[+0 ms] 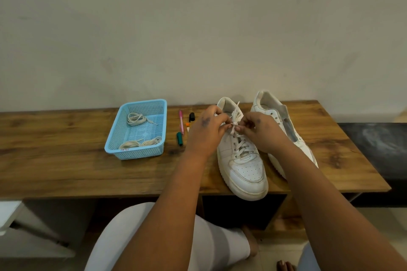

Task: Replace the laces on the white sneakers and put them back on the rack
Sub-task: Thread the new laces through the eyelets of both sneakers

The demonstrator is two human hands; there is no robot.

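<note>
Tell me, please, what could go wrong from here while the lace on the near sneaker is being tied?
The laced sneaker has its toe over the table edge; a hard tug by either hand might tip it off. The second sneaker shows no lace, so shelving the pair now seems premature.

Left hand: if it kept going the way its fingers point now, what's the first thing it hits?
The left hand points right, across the laced sneaker, pinching the lace knot. Going straight on, it would probably meet the right hand first, just past the knot. Depth is hard to judge.
</note>
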